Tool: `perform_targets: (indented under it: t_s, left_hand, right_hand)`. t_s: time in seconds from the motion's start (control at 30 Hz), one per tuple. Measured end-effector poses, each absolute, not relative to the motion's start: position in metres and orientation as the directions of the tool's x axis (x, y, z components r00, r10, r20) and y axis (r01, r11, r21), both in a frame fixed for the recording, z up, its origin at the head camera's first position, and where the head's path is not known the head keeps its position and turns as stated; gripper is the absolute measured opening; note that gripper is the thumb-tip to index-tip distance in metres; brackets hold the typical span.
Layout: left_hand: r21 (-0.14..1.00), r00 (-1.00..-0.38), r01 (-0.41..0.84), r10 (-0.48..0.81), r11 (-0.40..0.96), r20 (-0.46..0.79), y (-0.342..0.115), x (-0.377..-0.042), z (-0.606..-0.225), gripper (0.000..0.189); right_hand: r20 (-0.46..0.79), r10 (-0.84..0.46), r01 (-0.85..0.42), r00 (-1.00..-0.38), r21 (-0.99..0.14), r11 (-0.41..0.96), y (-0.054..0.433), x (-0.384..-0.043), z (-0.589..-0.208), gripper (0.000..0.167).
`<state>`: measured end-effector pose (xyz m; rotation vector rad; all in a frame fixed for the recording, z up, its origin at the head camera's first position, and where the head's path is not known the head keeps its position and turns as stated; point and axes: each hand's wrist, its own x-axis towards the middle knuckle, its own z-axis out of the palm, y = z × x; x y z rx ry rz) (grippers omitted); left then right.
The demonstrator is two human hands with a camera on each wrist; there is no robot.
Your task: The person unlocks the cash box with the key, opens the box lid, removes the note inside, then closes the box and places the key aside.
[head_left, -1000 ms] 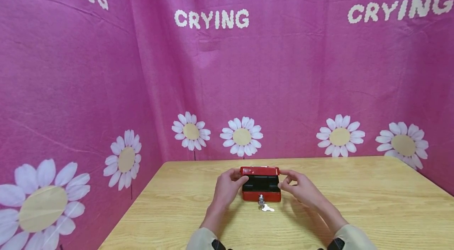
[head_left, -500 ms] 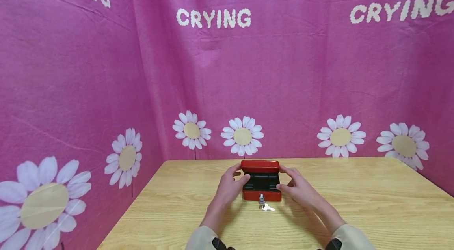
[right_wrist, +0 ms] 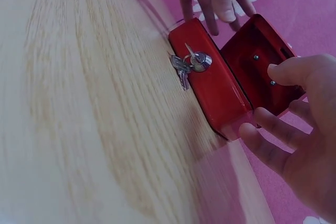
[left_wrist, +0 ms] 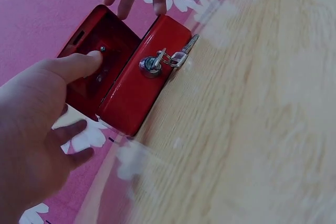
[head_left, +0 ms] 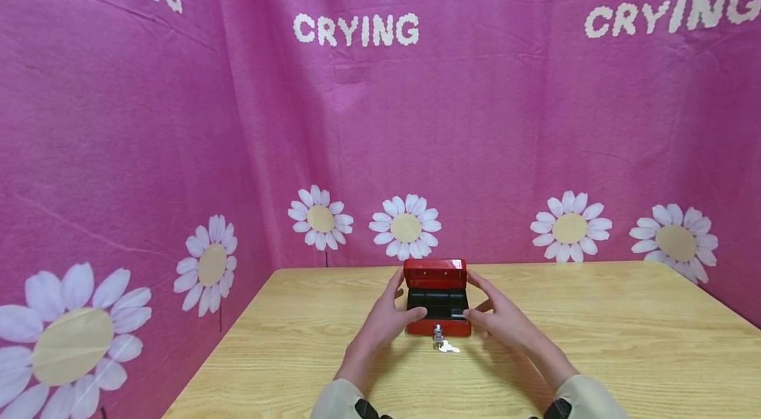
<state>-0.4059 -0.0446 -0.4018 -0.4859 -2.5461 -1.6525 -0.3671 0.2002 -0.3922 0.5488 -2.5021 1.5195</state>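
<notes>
A small red cash box (head_left: 421, 328) sits on the wooden table with its lid (head_left: 435, 275) raised. Black compartments (head_left: 440, 303) show inside. A key is in the round lock (right_wrist: 200, 62) on its front, and more keys (head_left: 449, 347) hang from it on a ring. My left hand (head_left: 383, 321) is at the box's left side, index finger along the lid's edge, thumb in front of the opening. On the other side, my right hand (head_left: 505, 321) has its index finger by the lid's edge and its thumb near the box's right corner. Fingers of both hands are spread, fairly straight.
The light wood table (head_left: 285, 353) extends around the box. Behind it and at its left hangs a pink cloth (head_left: 475, 128) with white daisies and lettering. Beige sleeves (head_left: 588, 398) with dark wrist devices show at the bottom.
The lid has swung further up and back, showing more of its underside. Both hands' index fingers have risen with it, and the left thumb has moved lower in front of the opening.
</notes>
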Motion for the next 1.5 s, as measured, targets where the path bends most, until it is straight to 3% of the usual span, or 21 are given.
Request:
perform_targets:
  t_s: [0.2, 0.8, 1.5]
  left_hand:
    - [0.876, -0.95, 0.274, 0.252, 0.398, 0.183, -0.0445, -0.405, -0.4064, 0.099]
    - [0.863, -0.955, 0.272, 0.228, 0.425, 0.189, -0.0426, -0.4017, -0.405, 0.089]
    - [0.829, -0.949, 0.286, 0.263, 0.481, 0.174, -0.0378, -0.4068, -0.4046, 0.088]
  right_hand:
    - [0.275, -0.202, -0.34, -0.94, -0.811, 0.477, 0.1992, -0.3696, -0.3959, 0.085]
    - [0.28, -0.183, -0.334, -0.942, -0.751, 0.569, 0.1977, -0.371, -0.3984, 0.084]
    - [0.289, -0.23, -0.367, -0.929, -0.79, 0.492, 0.1961, -0.3688, -0.3963, 0.081]
